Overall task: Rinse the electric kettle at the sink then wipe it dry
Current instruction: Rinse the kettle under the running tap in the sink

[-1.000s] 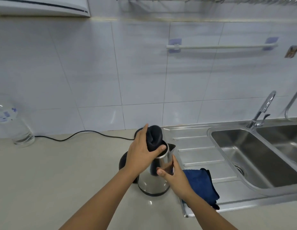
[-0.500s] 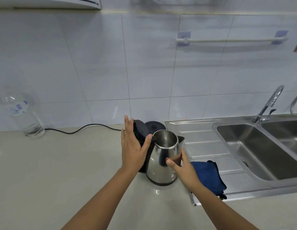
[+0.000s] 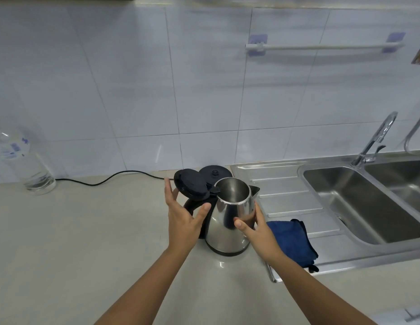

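Observation:
A steel electric kettle [image 3: 225,227] stands on the beige counter beside the sink's drainboard, its black lid [image 3: 191,186] flipped open to the left. My right hand [image 3: 257,228] is wrapped round the kettle's right side, thumb on the front. My left hand [image 3: 184,218] hovers open just left of the kettle near its black handle, fingers spread, holding nothing. A folded blue cloth [image 3: 292,242] lies on the drainboard right of the kettle. The steel sink [image 3: 359,202] and its tap [image 3: 377,137] are at the right.
The kettle's black power base [image 3: 215,173] sits behind it, its cord [image 3: 115,178] running left along the wall. A clear plastic bottle [image 3: 24,160] stands at the far left. A towel rail [image 3: 321,46] hangs on the tiled wall.
My left hand has swung the lid open and let go of it, drawing back with fingers spread. My right hand stays on the kettle's side.

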Available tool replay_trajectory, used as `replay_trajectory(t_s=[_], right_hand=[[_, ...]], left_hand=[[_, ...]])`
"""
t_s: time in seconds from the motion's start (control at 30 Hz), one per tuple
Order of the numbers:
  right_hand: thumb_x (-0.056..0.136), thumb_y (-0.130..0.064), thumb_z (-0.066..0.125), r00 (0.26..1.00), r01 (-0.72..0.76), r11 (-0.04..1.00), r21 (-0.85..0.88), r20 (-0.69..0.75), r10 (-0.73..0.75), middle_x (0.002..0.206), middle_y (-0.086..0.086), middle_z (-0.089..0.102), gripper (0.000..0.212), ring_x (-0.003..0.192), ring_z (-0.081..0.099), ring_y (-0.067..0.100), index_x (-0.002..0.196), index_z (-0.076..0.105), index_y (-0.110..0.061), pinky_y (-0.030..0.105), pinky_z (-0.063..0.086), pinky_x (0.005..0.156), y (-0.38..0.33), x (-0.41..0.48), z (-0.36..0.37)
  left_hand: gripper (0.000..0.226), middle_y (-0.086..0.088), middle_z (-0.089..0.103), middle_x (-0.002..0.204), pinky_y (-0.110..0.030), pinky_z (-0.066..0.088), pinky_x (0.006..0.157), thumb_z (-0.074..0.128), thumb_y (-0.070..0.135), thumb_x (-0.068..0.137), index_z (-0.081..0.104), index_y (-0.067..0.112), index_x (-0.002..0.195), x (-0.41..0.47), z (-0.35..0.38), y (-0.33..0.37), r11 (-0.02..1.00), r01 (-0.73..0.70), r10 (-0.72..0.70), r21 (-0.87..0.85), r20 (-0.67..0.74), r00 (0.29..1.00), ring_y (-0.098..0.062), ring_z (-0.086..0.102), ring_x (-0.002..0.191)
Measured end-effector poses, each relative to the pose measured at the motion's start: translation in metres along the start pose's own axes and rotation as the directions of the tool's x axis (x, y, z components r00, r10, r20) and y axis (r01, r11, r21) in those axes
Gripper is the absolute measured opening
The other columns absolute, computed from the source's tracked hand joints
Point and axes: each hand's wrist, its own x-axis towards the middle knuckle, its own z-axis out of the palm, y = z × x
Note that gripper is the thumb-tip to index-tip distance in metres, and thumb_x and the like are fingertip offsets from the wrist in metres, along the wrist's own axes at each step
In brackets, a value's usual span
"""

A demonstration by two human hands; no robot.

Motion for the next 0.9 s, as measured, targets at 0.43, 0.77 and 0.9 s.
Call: replay_trajectory(t_s=[0.43,0.77,0.9], right_hand=[[0.074,-0.055,0.078,0.999,0.030,0.991,0.131,-0.026,-0.027,0.102,-0.011,0.074,0.054,0.105,0.067,0.006,0.123,0.056,-0.051,0.022,0.054,0.081,-0.012,0.008,-0.003],[0.076,-0.050,0.078,0.974,0.156,0.976,0.152,-0.190,-0.126,0.097,-0.015,0.071,0.059,0.105,0.067,0.006,0.130,0.057,-0.042,0.016,0.052,0.083,-0.047,0.047,-0.113],[0.081,-0.043,0.078,0.960,0.176,0.977,0.122,-0.241,-0.143,0.100,-0.005,0.074,0.050,0.106,0.067,0.014,0.127,0.060,-0.038,0.030,0.050,0.097,-0.040,0.049,-0.187]], left_hand=[[0.029,0.010,0.062,0.069,-0.005,0.039,0.054,0.071,0.052,0.077,0.059,0.026,0.074,0.034,0.010,-0.022,0.954,0.256,-0.266,0.155,0.047,0.963,0.009,0.057,0.062],[0.050,0.008,0.062,0.065,-0.016,0.040,0.053,0.062,0.070,0.063,0.059,0.021,0.073,0.085,0.128,0.036,0.983,0.169,-0.176,0.075,0.115,0.978,0.001,0.058,0.057],[0.053,0.006,0.058,0.062,-0.016,0.038,0.051,0.064,0.072,0.067,0.054,0.021,0.070,0.080,0.208,0.049,0.987,0.150,-0.157,0.050,0.191,0.969,0.001,0.053,0.053]])
